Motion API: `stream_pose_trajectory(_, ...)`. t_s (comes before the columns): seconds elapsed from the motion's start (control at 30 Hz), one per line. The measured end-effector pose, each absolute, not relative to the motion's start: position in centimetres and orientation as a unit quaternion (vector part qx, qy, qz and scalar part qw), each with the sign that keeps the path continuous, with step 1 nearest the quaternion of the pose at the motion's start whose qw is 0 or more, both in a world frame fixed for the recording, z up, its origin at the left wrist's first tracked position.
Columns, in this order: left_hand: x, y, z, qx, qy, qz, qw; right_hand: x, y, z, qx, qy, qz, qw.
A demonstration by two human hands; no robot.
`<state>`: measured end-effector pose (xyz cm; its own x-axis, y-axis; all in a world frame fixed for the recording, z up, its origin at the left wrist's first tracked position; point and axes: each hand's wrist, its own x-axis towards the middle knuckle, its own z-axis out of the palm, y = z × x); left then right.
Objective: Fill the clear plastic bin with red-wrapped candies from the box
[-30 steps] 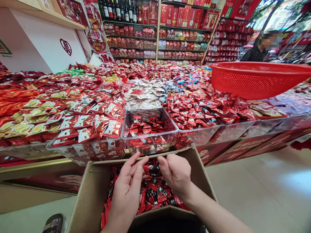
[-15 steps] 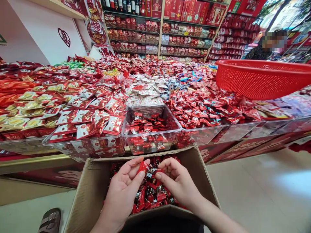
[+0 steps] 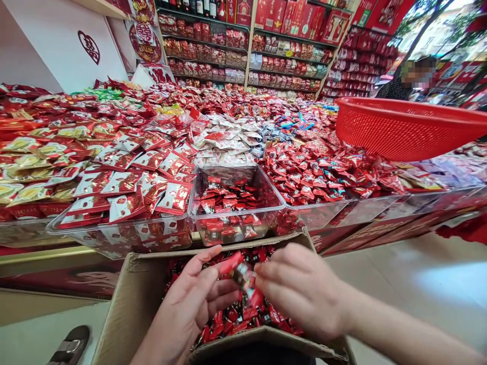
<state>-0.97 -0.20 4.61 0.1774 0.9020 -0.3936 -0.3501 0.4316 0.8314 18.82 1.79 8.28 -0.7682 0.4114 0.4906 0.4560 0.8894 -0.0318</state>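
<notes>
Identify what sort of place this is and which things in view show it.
Probably a sweet shop: trays heaped with wrapped sweets, wall shelves of red gift boxes, a red basket. The left hand and right hand pinch one sweet above a cardboard box.

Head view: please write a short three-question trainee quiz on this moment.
1. True or false: the left hand and right hand meet at a wrapped candy above the cardboard box.
2. The clear bin behind that box is: A) heaped over its rim, B) partly filled, C) lidded.
3. Fill in: the mesh basket at the right is coloured ___.
Key: 1 true; 2 B; 3 red.
</notes>
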Motion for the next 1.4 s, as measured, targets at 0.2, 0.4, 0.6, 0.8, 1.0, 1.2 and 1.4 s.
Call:
stream_pose_trajectory(0.2, -3.2, 0.4, 1.3, 0.418, 0.538, 0.365, 0.634, 18.3, 11.8, 12.9, -0.414, -0.905, -0.064, 0.076)
stream_pose_trajectory(0.4, -4.3, 0.3, -1.5, 0.418, 0.556, 0.326, 0.640, 15.9, 18.3, 10.1, -0.338, -0.911, -0.029, -0.235)
stream_pose_trajectory(0.6, -5.4, 0.1, -3.7, 0.400, 0.561, 0.289, 0.665, 14.6, 18.2, 8.2, -0.318, -0.888, -0.061, -0.327)
stream_pose_trajectory(0.8, -5.6, 0.3, -4.6, 0.417, 0.554, 0.264, 0.671, 13.6, 18.6, 7.3, -0.336, -0.855, -0.014, -0.394)
stream_pose_trajectory(1.0, -5.8, 0.5, -5.3, 0.430, 0.563, 0.240, 0.664, 13.8, 19.4, 6.4, -0.326, -0.858, 0.014, -0.397)
stream_pose_trajectory(1.2, -5.9, 0.6, -5.9, 0.440, 0.574, 0.237, 0.649, 14.1, 19.1, 7.8, -0.329, -0.863, 0.045, -0.381)
stream_pose_trajectory(1.4, -5.9, 0.7, -6.3, 0.448, 0.580, 0.217, 0.645, 14.0, 19.4, 8.7, -0.345, -0.905, 0.107, -0.227)
